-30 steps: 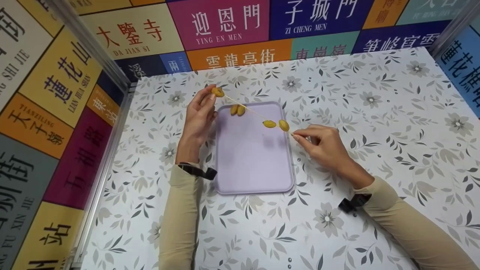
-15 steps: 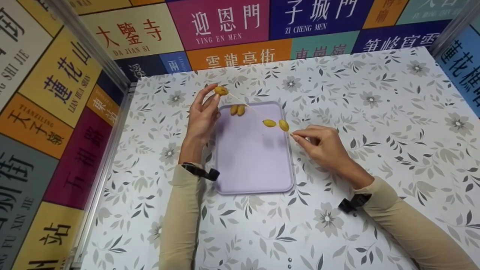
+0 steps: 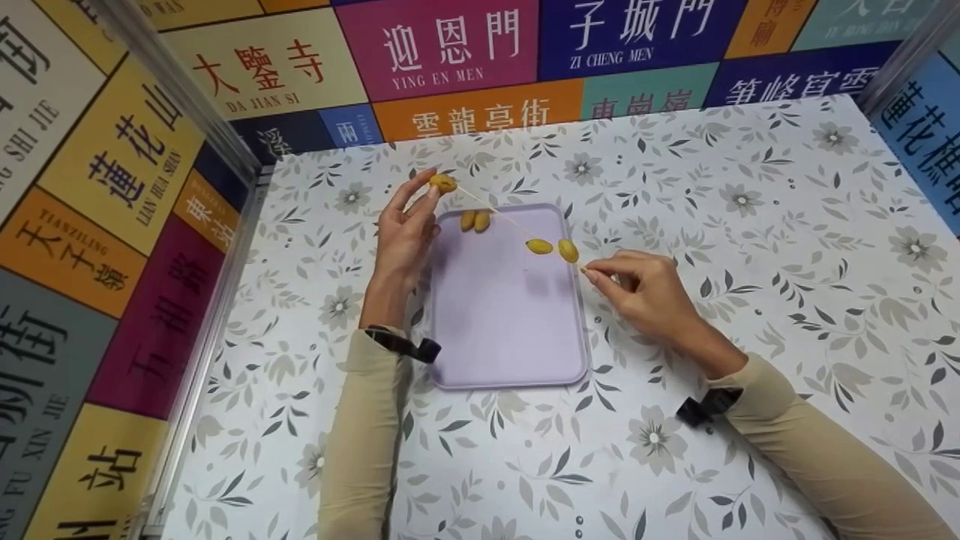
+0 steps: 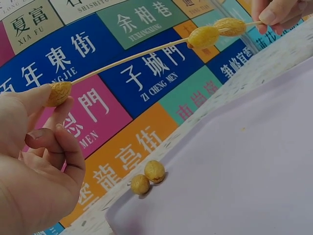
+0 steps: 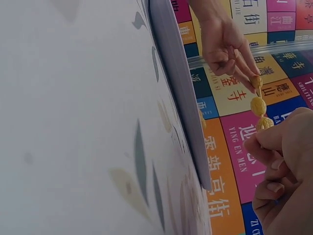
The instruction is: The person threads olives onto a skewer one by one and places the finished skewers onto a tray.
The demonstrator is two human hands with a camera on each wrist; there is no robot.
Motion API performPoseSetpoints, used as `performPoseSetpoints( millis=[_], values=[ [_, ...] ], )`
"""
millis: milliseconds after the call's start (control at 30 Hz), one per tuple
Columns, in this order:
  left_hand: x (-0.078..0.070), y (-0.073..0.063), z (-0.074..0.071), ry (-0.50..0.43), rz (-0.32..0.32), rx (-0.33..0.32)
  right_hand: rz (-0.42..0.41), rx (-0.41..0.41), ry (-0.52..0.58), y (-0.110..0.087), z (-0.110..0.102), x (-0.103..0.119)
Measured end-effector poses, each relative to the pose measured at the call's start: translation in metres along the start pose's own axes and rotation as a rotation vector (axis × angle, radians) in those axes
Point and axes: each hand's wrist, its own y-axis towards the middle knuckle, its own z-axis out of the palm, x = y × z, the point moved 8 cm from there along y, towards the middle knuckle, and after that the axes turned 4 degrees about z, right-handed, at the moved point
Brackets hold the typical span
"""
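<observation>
Between finger and thumb, my left hand [image 3: 405,232] pinches a wrinkled yellow oval fruit [image 3: 443,183] at the far end of a thin wooden skewer [image 4: 132,59]. My right hand [image 3: 649,296] pinches the skewer's other end. Near those fingers, two more yellow fruits [image 3: 539,247] are threaded on the stick, close to each other. A bare length of skewer separates them from the one at my left fingertips. The skewer is held above a lilac tray [image 3: 510,322]. Two browner oval fruits [image 3: 475,220] lie side by side at the tray's far left corner.
The tray lies on a table [image 3: 750,300] covered with a leaf-and-flower print. Colourful panels with large characters [image 3: 450,45] stand behind the table and along its left side. A dark band with a small camera [image 3: 401,343] circles each wrist.
My left hand has shifted slightly to the right, bringing its fruit with it along the line of the skewer. In the last half second little moves. My right hand stays in place.
</observation>
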Motion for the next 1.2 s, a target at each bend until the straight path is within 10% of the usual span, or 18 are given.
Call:
performPoseSetpoints(
  millis=[633, 1200],
  values=[
    [0.002, -0.002, 0.001, 0.007, -0.027, -0.007, 0.017, 0.078, 0.064, -0.001, 0.006, -0.001],
    [-0.014, -0.007, 0.015, 0.011, 0.086, 0.093, 0.064, 0.084, 0.117, 0.000, 0.005, -0.005]
  ],
)
